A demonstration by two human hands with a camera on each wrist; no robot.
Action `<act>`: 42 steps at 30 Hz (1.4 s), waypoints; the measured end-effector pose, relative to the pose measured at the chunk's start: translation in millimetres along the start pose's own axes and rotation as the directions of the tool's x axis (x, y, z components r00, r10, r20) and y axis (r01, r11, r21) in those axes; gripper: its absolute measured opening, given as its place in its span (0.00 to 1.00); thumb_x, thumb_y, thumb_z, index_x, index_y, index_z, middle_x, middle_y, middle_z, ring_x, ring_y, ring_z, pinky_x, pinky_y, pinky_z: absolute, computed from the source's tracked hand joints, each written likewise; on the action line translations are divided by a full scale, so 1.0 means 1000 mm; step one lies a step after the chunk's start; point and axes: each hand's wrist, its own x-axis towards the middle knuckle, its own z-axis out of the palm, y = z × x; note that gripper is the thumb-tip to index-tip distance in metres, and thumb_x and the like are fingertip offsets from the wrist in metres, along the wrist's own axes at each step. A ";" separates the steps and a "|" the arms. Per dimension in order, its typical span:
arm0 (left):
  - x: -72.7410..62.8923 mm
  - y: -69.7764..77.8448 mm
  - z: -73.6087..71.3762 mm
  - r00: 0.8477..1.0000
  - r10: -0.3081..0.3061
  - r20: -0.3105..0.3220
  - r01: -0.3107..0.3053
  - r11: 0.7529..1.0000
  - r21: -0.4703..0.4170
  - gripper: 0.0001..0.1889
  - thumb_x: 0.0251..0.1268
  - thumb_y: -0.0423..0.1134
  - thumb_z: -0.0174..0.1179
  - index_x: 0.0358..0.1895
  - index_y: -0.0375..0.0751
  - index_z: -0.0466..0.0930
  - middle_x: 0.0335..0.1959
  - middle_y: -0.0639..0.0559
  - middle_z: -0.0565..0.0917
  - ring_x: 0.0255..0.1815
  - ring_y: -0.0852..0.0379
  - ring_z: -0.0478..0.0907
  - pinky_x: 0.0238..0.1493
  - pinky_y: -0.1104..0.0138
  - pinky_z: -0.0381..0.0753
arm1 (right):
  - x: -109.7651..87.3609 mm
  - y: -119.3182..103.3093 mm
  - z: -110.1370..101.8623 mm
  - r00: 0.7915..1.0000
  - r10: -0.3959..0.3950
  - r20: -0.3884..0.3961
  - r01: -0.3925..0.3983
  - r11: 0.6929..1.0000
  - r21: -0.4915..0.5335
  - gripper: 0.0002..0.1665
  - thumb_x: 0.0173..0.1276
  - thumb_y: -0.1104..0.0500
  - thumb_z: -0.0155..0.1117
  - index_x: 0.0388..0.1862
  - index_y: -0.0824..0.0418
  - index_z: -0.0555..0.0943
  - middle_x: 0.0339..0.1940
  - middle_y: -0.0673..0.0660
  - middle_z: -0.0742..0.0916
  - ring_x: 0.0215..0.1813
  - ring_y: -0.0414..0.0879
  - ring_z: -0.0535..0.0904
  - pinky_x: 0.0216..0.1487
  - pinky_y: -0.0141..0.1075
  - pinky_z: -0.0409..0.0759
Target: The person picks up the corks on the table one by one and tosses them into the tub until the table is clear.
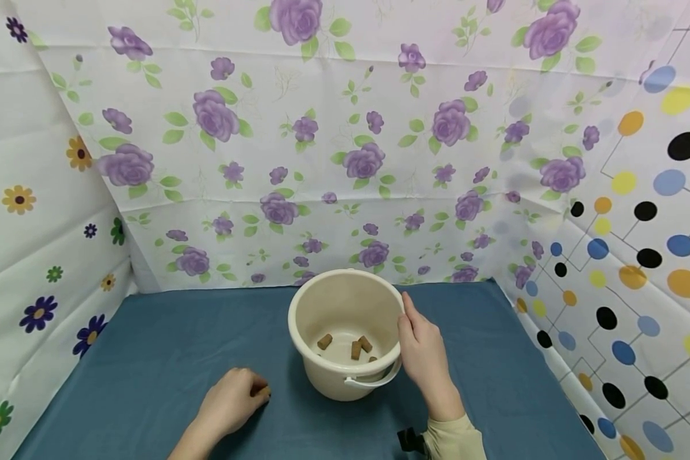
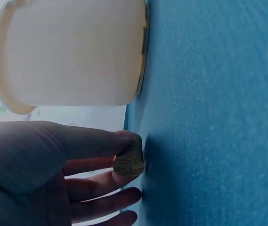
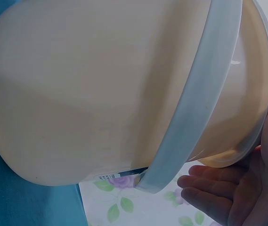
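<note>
A cream plastic bucket stands on the blue cloth, its pale handle hanging down on the near side. Inside it lie several brown corks. My left hand, left of the bucket, pinches another cork between thumb and fingers, just at the cloth. The lower fingers of that hand spread loosely below the cork in the left wrist view. On the bucket's right side, my right hand touches the rim. Its fingers look fairly straight in the right wrist view; the thumb is hidden there.
Blue cloth covers the table. Behind it hangs a sheet with purple roses. A flower-printed sheet closes the left side, and a dotted one the right. A black strap sits near the right sleeve.
</note>
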 end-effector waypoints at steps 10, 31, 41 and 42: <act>0.001 0.001 -0.008 0.998 -0.007 -0.057 0.009 1.000 0.021 0.22 0.70 0.35 0.71 0.15 0.51 0.78 0.15 0.59 0.66 0.18 0.60 0.61 0.25 0.64 0.63 | 0.002 -0.003 0.000 1.000 -0.008 -0.006 0.008 1.000 -0.006 0.29 0.90 0.54 0.46 0.85 0.58 0.66 0.78 0.63 0.76 0.70 0.59 0.80 0.48 0.50 0.79; -0.001 0.007 -0.031 0.972 0.002 -0.234 0.012 0.998 0.061 0.12 0.71 0.38 0.72 0.54 0.40 0.93 0.45 0.52 0.87 0.47 0.48 0.84 0.39 0.53 0.85 | 0.001 0.001 0.000 1.000 0.001 -0.009 -0.001 1.000 -0.002 0.30 0.91 0.52 0.45 0.85 0.57 0.66 0.78 0.62 0.76 0.74 0.59 0.77 0.50 0.50 0.79; -0.005 0.011 -0.036 0.955 0.021 -0.297 -0.018 1.000 0.013 0.13 0.72 0.38 0.72 0.55 0.39 0.92 0.47 0.51 0.88 0.43 0.50 0.83 0.32 0.61 0.78 | 0.000 0.001 0.001 1.000 0.004 -0.002 -0.004 1.000 0.000 0.30 0.91 0.52 0.45 0.85 0.57 0.66 0.78 0.62 0.75 0.72 0.60 0.79 0.48 0.50 0.79; -0.006 0.012 -0.036 0.950 0.026 -0.311 -0.025 1.000 0.007 0.12 0.72 0.38 0.72 0.55 0.40 0.93 0.47 0.51 0.88 0.43 0.50 0.83 0.32 0.61 0.77 | 0.000 0.001 0.001 1.000 0.005 -0.001 -0.005 1.000 -0.001 0.30 0.91 0.52 0.44 0.85 0.57 0.66 0.79 0.62 0.75 0.71 0.60 0.80 0.48 0.49 0.79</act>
